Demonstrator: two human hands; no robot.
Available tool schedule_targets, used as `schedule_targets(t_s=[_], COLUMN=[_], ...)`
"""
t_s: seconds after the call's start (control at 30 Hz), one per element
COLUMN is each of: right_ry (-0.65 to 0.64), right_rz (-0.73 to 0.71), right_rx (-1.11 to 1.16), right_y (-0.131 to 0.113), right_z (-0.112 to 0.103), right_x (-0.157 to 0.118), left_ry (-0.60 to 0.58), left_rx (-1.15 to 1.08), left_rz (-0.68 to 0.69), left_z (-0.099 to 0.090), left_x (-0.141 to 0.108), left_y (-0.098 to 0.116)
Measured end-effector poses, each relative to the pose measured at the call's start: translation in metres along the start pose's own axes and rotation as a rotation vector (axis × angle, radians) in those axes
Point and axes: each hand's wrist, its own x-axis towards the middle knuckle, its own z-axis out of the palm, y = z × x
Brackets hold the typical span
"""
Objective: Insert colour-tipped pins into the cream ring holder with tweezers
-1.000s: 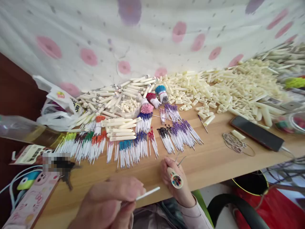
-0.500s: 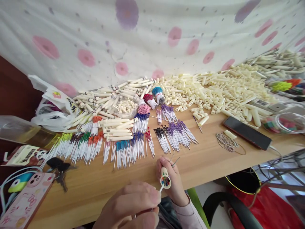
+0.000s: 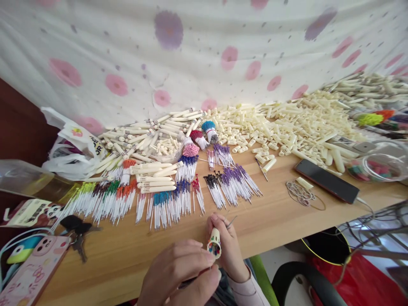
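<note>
My right hand (image 3: 228, 244) is closed around a cream pen barrel (image 3: 214, 241), its open end tilted down toward me. Several coloured tips show inside the barrel's mouth. Thin grey metal prongs (image 3: 232, 222), like tweezers, stick out past the same hand. My left hand (image 3: 181, 272) pinches at the barrel's rim; its fingers mostly hide the pen refill between them. On the table beyond, white refills with coloured heads lie in rows: blue (image 3: 162, 208), red (image 3: 199, 193), black (image 3: 213, 187) and purple (image 3: 239, 180).
Finished-looking cream pens (image 3: 157, 182) and a large heap of cream pen parts (image 3: 302, 114) line the curtain. A phone (image 3: 327, 180) and rubber bands (image 3: 299, 193) lie right; keys (image 3: 76, 231), a pink phone (image 3: 41, 267) and a plastic bag (image 3: 72, 146) are left.
My left fingertips have come closer to the barrel's mouth, and the white refill that showed between them is now mostly hidden. The barrel has shifted slightly left. The view has tilted a little.
</note>
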Motion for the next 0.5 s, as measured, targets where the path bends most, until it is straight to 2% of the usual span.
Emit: schedule_targets(t_s=[0.1, 0.23, 0.5], right_ry=[-0.001, 0.001, 0.023], right_rz=[0.0, 0.002, 0.016], right_rx=[-0.001, -0.012, -0.028], right_y=[0.001, -0.001, -0.002], right_z=[-0.001, 0.0, 0.0], right_x=[0.0, 0.0, 0.0], left_ry=[-0.005, 0.041, 0.05], left_rx=[-0.036, -0.023, -0.005], left_rz=[0.03, -0.006, 0.012], left_z=[0.007, 0.01, -0.007], left_x=[-0.002, -0.006, -0.002], left_y=[-0.005, -0.006, -0.008])
